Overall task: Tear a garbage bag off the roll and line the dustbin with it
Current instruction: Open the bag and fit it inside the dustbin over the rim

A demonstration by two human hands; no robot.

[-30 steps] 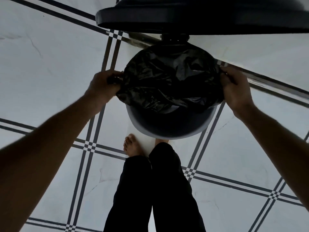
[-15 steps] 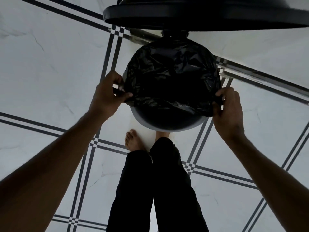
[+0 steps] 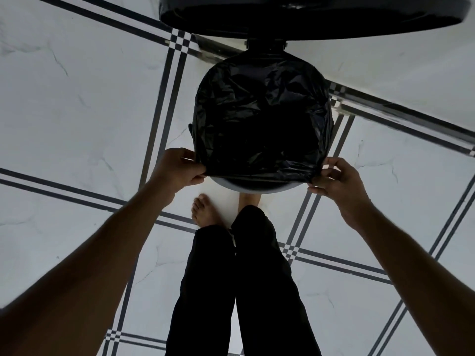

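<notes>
Our fingers [image 3: 198,173] are closed in pinches on the bag [image 3: 262,119] hem, left hand [image 3: 177,168] and right hand [image 3: 339,181] at opposite sides of the near rim of the bin [image 3: 257,186]. We judge this grip spreads the hem over the last bare rim; the lid [image 3: 308,19] stands open behind.

1. The garbage bag [image 3: 262,119] is shiny black.
2. The dustbin [image 3: 257,185] rim is grey.
3. The floor [image 3: 77,104] is white with dark stripes and little checks.
4. The trousers [image 3: 244,291] are black.
</notes>
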